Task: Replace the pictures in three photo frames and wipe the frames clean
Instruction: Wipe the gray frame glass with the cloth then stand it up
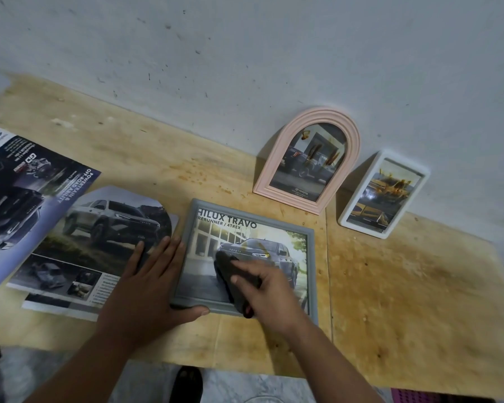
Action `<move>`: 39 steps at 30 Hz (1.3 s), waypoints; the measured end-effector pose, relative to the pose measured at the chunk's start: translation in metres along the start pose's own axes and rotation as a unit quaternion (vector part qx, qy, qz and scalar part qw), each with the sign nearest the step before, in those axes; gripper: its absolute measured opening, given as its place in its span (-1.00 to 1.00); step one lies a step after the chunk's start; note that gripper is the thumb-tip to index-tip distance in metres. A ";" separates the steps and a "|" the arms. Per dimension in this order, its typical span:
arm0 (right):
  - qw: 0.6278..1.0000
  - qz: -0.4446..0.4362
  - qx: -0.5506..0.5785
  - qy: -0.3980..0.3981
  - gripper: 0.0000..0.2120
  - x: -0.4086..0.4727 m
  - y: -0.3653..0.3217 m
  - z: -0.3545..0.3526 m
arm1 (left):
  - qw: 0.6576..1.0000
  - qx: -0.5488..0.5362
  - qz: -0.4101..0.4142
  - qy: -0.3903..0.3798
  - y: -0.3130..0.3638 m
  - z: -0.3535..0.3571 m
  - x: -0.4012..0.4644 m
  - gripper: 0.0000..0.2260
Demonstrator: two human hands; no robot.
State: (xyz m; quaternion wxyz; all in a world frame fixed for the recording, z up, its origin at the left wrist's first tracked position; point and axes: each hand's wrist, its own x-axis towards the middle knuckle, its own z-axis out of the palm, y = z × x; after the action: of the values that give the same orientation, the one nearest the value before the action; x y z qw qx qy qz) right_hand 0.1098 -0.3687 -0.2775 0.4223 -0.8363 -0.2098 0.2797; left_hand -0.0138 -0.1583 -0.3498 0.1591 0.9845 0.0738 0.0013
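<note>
A grey rectangular photo frame (310, 257) lies flat on the wooden table (405, 286), holding a picture of a dark pickup truck. My right hand (269, 292) grips a dark cloth (230, 274) and presses it on the frame's glass near the lower middle. My left hand (149, 283) lies flat beside the frame's left edge, fingers straight, thumb along the frame's bottom rim. A pink arched frame (282, 158) and a white rectangular frame (358, 210) lean against the wall behind, each with a car picture inside.
Car brochure pages (79, 228) with pieces cut out lie on the table to the left, partly under my left hand. The grey wall (245, 53) runs along the table's back. The table's front edge is close to me, with marble floor below.
</note>
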 end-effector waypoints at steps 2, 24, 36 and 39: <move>0.997 0.010 0.064 0.028 -0.73 0.016 -0.011 -0.019 | 1.000 -0.001 0.000 -0.002 0.000 -0.001 0.000 0.11; 0.992 -0.044 -0.100 -0.056 -0.69 0.013 -0.006 -0.025 | 1.000 -0.011 -0.002 0.001 0.000 -0.001 0.000 0.11; 0.886 -0.229 -0.403 -0.016 -0.67 0.031 0.024 -0.010 | 1.000 -0.001 -0.010 -0.014 0.000 -0.001 0.000 0.11; 0.903 -0.220 -0.361 -0.080 -0.67 0.006 0.018 -0.002 | 1.000 0.000 -0.010 -0.014 0.000 0.000 0.001 0.10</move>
State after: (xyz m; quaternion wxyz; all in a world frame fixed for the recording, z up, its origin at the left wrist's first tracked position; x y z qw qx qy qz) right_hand 0.1179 -0.3769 -0.2931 0.1246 -0.8387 -0.5082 0.1508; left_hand -0.0131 -0.1580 -0.3498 0.1598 0.9837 0.0812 -0.0140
